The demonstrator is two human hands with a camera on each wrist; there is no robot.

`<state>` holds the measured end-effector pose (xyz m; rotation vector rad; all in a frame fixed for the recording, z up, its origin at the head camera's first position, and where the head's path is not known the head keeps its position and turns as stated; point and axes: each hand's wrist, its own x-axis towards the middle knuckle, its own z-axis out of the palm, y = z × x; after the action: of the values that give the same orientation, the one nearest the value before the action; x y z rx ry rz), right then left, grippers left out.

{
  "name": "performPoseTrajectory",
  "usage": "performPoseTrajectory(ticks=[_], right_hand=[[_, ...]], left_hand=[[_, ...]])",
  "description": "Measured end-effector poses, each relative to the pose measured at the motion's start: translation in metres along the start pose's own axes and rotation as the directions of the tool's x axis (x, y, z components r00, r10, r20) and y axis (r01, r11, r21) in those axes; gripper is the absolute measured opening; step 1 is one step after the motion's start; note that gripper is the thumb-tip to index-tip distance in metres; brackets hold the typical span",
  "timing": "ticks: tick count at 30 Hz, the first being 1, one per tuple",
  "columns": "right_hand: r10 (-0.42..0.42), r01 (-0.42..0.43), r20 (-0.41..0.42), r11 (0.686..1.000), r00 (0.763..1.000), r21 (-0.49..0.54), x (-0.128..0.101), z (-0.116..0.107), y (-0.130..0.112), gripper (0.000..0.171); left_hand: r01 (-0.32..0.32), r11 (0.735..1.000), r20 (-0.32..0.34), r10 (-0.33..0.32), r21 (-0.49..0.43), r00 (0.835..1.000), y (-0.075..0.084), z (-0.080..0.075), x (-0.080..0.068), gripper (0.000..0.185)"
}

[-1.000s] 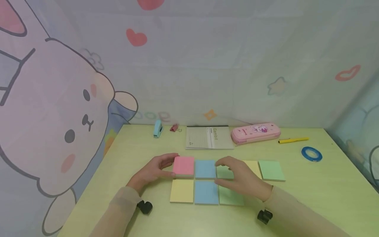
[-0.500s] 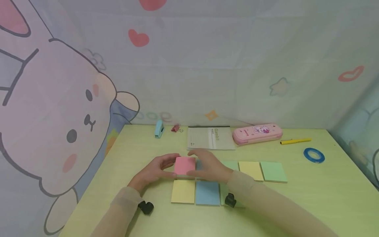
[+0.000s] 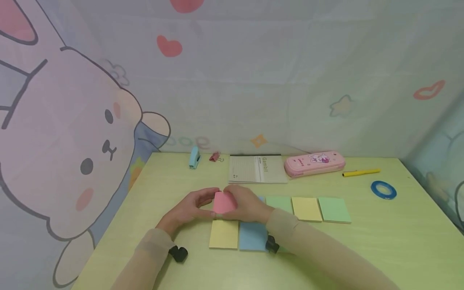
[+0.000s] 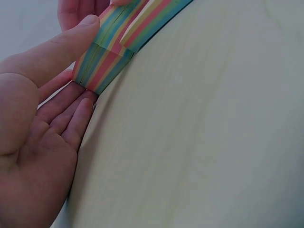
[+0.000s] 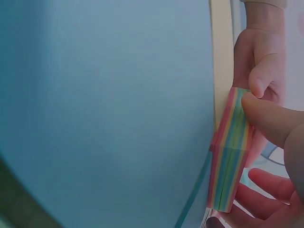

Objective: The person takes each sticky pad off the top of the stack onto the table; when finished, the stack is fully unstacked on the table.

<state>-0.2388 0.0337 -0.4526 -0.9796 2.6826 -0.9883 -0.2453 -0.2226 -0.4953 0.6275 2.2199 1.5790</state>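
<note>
- The pink-topped sticky-note pad (image 3: 224, 202) sits on the counter (image 3: 362, 249) at the left end of the far row of notes, directly behind the yellow note (image 3: 223, 234). The wrist views show its edge striped in pink, yellow, green and blue layers (image 4: 102, 57).
- The left hand (image 3: 188, 209) holds the pad from its left side, thumb (image 4: 71, 40) pressed on the top edge and fingers curled under the near corner.
- The right hand (image 3: 246, 205) grips the pad from its right side, thumb (image 5: 266, 118) on the top sheets. In the right wrist view a group of sheets looks bent away from the block, though the view is too close to be sure how many.
- Judged from this, the step in hand is peeling one sheet or a thin layer off the pad. The next move would call for the left hand to pin the block down while the right lifts slowly along the glued edge, so only the wanted sheets come free.
- To the right of the pad, in the same row, lie a green note (image 3: 278, 203), a yellow one (image 3: 306, 208) and another green one (image 3: 334, 209); a blue note (image 3: 252, 235) lies beside the near yellow one.
- Behind the pad: a notebook (image 3: 257, 169), a pink pencil case (image 3: 313, 163), a blue stapler (image 3: 194, 157).
</note>
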Motion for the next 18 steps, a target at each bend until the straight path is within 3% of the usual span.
performPoseTrajectory(ticks=[7, 18], right_hand=[[-0.003, 0.003, -0.008, 0.999, 1.000, -0.034, 0.000, 0.003, -0.002, 0.066], [-0.046, 0.043, -0.102, 0.999, 0.994, -0.029, -0.011, -0.009, 0.006, 0.073]], left_hand=[[0.003, 1.000, -0.001, -0.003, 0.002, 1.000, -0.001, 0.000, 0.002, 0.082], [-0.021, 1.000, 0.013, 0.021, -0.002, 1.000, 0.001, 0.000, 0.001, 0.085]])
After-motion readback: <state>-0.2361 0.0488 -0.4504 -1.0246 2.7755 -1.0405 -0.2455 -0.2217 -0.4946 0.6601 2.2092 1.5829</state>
